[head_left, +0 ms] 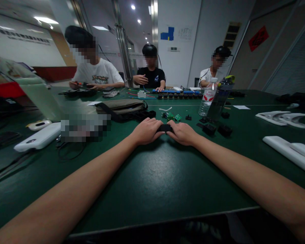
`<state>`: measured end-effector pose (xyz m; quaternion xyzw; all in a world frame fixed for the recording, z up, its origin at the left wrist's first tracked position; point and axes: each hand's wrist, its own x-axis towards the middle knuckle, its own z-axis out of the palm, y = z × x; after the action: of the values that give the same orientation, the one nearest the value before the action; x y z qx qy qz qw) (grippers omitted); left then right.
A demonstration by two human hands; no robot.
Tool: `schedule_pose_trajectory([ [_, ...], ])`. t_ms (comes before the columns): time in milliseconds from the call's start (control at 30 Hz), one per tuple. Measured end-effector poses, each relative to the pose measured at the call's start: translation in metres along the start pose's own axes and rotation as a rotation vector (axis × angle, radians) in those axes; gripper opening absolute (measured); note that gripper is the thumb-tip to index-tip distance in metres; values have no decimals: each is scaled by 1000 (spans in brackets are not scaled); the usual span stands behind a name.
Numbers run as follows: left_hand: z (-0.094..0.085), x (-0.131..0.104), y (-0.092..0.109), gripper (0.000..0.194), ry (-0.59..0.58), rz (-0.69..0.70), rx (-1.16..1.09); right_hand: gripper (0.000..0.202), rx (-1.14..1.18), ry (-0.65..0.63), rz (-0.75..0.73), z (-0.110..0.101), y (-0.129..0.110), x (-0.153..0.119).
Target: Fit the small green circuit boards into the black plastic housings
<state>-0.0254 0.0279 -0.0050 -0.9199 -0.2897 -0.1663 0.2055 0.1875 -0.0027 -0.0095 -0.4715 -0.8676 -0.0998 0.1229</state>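
Observation:
Both my hands meet over the middle of the green table, gripping a small black plastic part (165, 128) from either side. My left hand (147, 131) has its fingers closed around the part's left end, thumb beneath. On the other end, my right hand (181, 133) pinches with thumb and fingers. Most of the part is covered by my fingers. Just beyond my hands lie small green circuit boards (170, 116) and a little black piece (188, 117). Black block-shaped parts (208, 129) sit to the right of my right hand.
A clear water bottle (207, 98) and a dark bottle (221, 96) stand behind the black parts. At left are a pale green cup (40, 96), a white device (38, 137) with cables and a grey-brown pouch (122, 105). White curved pieces (284, 118) lie right. Several people sit opposite.

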Motion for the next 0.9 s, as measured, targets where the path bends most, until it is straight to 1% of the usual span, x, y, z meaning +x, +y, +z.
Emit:
schedule_pose_trajectory([
  [167, 0, 0, 1, 35, -12, 11, -1, 31, 12, -40, 14, -1, -1, 0],
  [467, -3, 2, 4, 36, -57, 0, 13, 35, -15, -125, 18, -8, -3, 0],
  [900, -3, 3, 5, 34, -70, 9, 20, 35, -11, -132, 31, -5, -2, 1],
])
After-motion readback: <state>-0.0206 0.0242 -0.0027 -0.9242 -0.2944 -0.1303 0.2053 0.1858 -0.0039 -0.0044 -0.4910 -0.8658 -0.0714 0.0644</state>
